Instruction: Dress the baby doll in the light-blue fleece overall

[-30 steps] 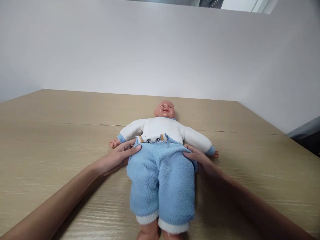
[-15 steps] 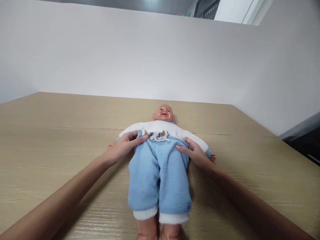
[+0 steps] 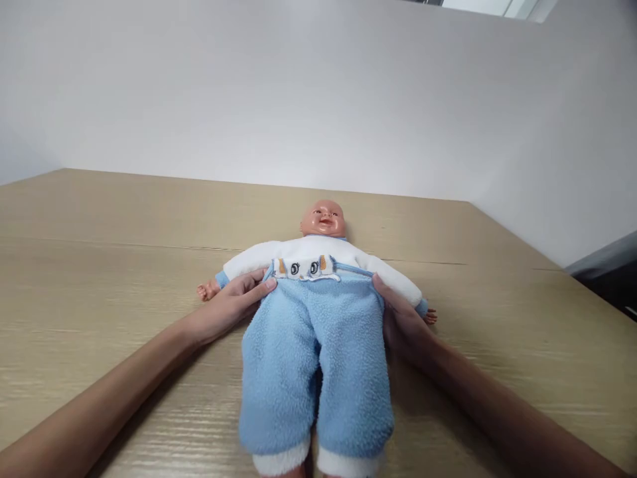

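Note:
A baby doll lies on its back, head away from me and arms spread. It wears a white fleece top with blue cuffs and blue fleece pants with white leg cuffs. At the front of the waist is a white animal-face patch with embroidered eyes. My left hand grips the left side of the waistband, thumb on the front. Opposite it, my right hand has its thumb at the waistband's right edge; its other fingers are hidden behind the fabric. The doll's feet are out of view.
The doll rests on a light wood-grain table with a seam running across it. A plain pale wall rises behind the table's far edge. Something dark stands beyond the right edge.
Both hands have moved outward to the sides of the waist, and the waistband is stretched wider and flatter. The view has tilted down and come slightly nearer to the doll.

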Demonstrator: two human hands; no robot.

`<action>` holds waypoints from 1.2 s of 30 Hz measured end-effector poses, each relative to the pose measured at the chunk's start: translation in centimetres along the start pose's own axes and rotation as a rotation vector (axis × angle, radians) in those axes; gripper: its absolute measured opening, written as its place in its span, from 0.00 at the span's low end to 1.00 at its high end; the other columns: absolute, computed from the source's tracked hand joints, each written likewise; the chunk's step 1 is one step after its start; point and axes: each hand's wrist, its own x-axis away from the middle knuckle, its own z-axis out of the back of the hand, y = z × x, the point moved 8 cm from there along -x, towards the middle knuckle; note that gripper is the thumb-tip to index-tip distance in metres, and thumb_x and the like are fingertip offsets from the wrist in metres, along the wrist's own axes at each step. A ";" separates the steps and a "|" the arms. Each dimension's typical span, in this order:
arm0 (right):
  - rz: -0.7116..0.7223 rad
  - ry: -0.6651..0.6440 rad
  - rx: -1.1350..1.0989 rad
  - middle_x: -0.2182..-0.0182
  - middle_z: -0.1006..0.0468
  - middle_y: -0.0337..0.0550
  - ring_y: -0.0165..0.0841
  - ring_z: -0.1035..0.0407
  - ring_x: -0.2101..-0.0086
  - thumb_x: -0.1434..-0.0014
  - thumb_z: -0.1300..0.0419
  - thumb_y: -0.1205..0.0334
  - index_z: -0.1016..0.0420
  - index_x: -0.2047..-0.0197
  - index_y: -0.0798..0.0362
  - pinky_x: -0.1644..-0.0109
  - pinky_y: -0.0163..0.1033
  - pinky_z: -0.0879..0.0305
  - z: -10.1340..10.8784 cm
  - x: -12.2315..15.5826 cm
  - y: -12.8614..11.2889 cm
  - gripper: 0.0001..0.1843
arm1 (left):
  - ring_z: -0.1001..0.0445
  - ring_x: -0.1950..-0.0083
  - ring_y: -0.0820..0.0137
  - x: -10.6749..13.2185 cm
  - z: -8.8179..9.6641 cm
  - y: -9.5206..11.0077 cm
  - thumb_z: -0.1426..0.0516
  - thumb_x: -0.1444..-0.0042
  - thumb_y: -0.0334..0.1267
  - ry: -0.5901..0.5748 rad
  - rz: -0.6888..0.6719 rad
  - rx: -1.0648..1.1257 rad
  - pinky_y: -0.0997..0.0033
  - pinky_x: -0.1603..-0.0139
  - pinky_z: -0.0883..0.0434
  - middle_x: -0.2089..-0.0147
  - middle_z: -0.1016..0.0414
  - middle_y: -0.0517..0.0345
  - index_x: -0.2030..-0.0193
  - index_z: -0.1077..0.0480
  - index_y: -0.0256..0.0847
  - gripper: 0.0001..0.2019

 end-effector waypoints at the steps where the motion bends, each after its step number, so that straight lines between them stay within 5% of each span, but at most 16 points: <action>1: 0.006 -0.006 0.017 0.46 0.14 0.43 0.47 0.26 0.37 0.33 0.32 0.42 0.19 0.41 0.44 0.29 0.53 0.30 0.1 -0.1 -0.1 0.22 | 0.26 0.30 0.51 0.2 0.2 0.3 0.37 0.30 0.51 0.002 0.005 -0.063 0.54 0.31 0.28 0.33 0.21 0.50 0.30 0.26 0.52 0.24; 8: -0.002 -0.147 0.435 0.47 0.14 0.43 0.49 0.31 0.34 0.35 0.30 0.44 0.15 0.49 0.47 0.22 0.54 0.44 0.9 0.2 -1.5 0.19 | 0.30 0.26 0.49 2.2 1.7 0.7 0.38 0.29 0.50 -0.107 0.224 -0.320 0.51 0.25 0.33 0.28 0.25 0.56 0.29 0.27 0.56 0.24; 14: -0.108 -0.090 0.064 0.48 0.13 0.42 0.48 0.23 0.41 0.33 0.34 0.46 0.18 0.41 0.44 0.34 0.54 0.28 0.2 0.9 0.2 0.21 | 0.29 0.26 0.51 1.7 0.3 -0.9 0.40 0.29 0.45 -0.139 0.154 0.095 0.51 0.27 0.32 0.33 0.21 0.51 0.28 0.29 0.51 0.24; 20: -0.072 -0.097 0.159 0.51 0.14 0.42 0.47 0.24 0.46 0.35 0.31 0.45 0.19 0.43 0.44 0.38 0.50 0.29 0.9 0.5 -0.3 0.21 | 0.21 0.36 0.55 1.7 0.5 -1.1 0.35 0.34 0.46 -0.017 0.178 0.096 0.63 0.37 0.25 0.37 0.18 0.51 0.31 0.25 0.49 0.25; 24: 0.038 -0.238 0.326 0.58 0.18 0.39 0.40 0.26 0.55 0.33 0.32 0.48 0.19 0.55 0.47 0.45 0.43 0.32 -0.9 0.9 -2.8 0.12 | 0.19 0.45 0.59 1.5 0.2 2.0 0.35 0.32 0.49 0.011 0.077 -0.124 0.66 0.44 0.25 0.40 0.17 0.52 0.34 0.24 0.48 0.23; 28: 0.124 -0.234 0.375 0.64 0.25 0.35 0.35 0.33 0.62 0.31 0.34 0.50 0.23 0.59 0.47 0.53 0.39 0.36 -2.1 0.3 -4.3 0.10 | 0.22 0.40 0.56 0.5 -0.7 5.1 0.35 0.33 0.52 0.137 -0.095 -0.288 0.64 0.37 0.29 0.39 0.18 0.56 0.38 0.21 0.50 0.20; 33: 0.220 -0.127 0.615 0.67 0.27 0.36 0.38 0.36 0.63 0.32 0.34 0.42 0.24 0.62 0.47 0.54 0.41 0.38 -0.2 -0.8 -3.6 0.17 | 0.24 0.37 0.50 0.0 0.3 2.8 0.38 0.32 0.56 0.258 -0.020 -0.286 0.60 0.40 0.28 0.39 0.18 0.54 0.37 0.22 0.49 0.23; 36: 0.309 -0.143 0.827 0.68 0.29 0.37 0.39 0.38 0.65 0.29 0.37 0.41 0.27 0.64 0.47 0.57 0.43 0.39 0.4 -0.1 -3.4 0.20 | 0.30 0.29 0.48 0.8 2.8 0.8 0.35 0.35 0.52 0.298 0.008 -0.297 0.57 0.28 0.36 0.34 0.21 0.56 0.39 0.20 0.51 0.20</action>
